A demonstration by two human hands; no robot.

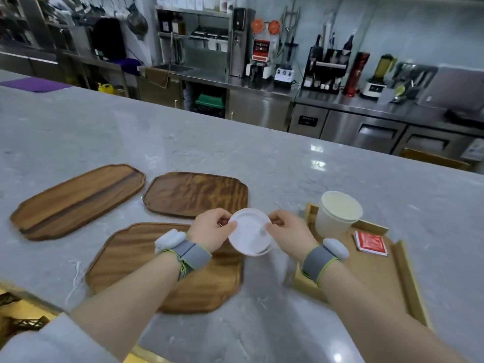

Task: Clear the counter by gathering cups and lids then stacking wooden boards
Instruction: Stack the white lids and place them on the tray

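A white round lid (250, 231), with a second lid edge showing under it, is held above the counter between both hands. My left hand (212, 230) pinches its left rim and my right hand (286, 230) pinches its right rim. Three dark wooden boards lie flat on the grey counter: one at far left (78, 201), one in the middle behind the hands (196, 193), and one nearest me (146, 260) partly under my left forearm. A stack of white paper cups (336, 213) stands upright on a light wooden tray (379, 271) at the right.
A red packet (370, 243) lies on the tray beside the cups. The marble counter (262, 153) stretches far back and right. Behind it runs a steel kitchen bench with machines and blenders. A purple mat (34, 83) lies at far left.
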